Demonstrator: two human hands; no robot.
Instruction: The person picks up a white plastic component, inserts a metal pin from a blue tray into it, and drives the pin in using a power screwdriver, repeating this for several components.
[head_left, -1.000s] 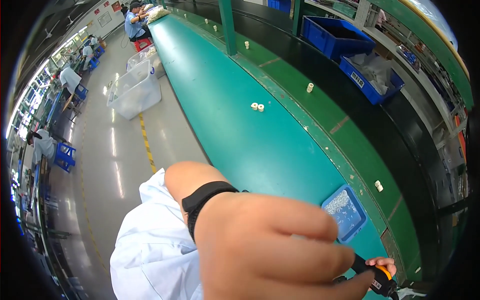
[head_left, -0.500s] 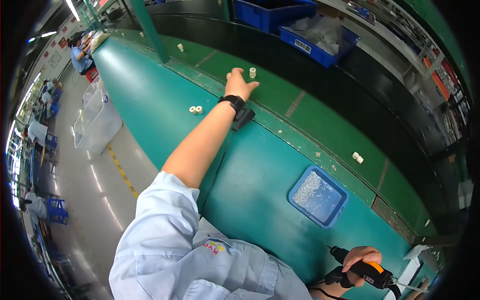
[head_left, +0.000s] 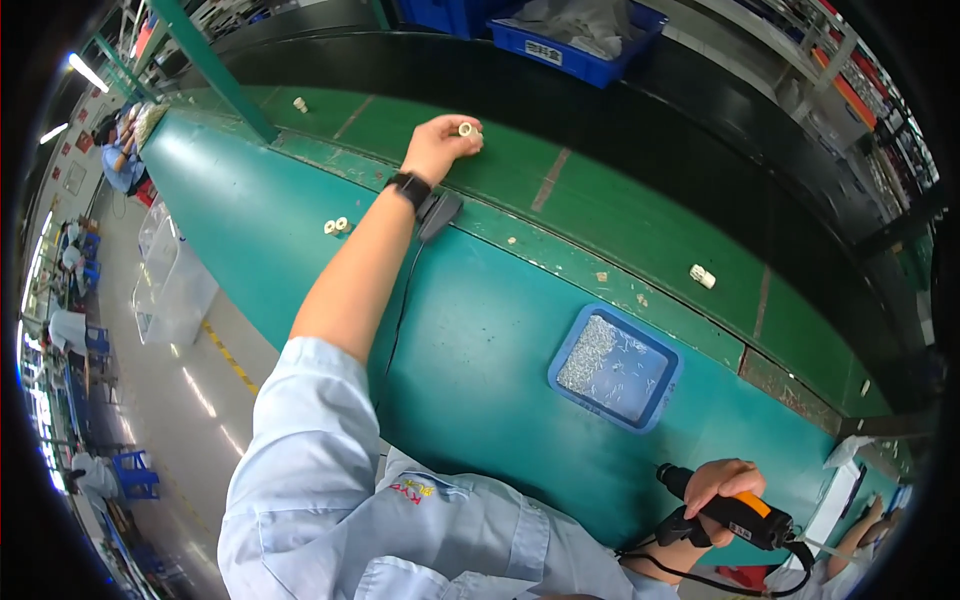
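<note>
My left hand (head_left: 432, 150) is stretched out over the green belt and closed on a small cream cylindrical part (head_left: 466, 130), whose round open end shows at the fingertips. Low on the right, my right hand (head_left: 722, 482) is wrapped around a black and orange electric screwdriver (head_left: 757, 520); its tip points left above the green table. Between the hands sits a blue tray (head_left: 660, 408) with many small silvery screws or pins. Two more cream parts (head_left: 336, 226) stand on the table left of my left forearm.
On the green belt (head_left: 610, 200) lie another cream part (head_left: 703, 276) at the right and one farther left (head_left: 300, 104). Blue bins (head_left: 575, 60) stand behind it. A green post (head_left: 215, 70) rises at the far left. Another person's arm (head_left: 855, 535) shows at the lower right.
My left hand has closed on the cream part that stood on the belt and lifted it. The view has shifted. My right hand still holds the screwdriver.
</note>
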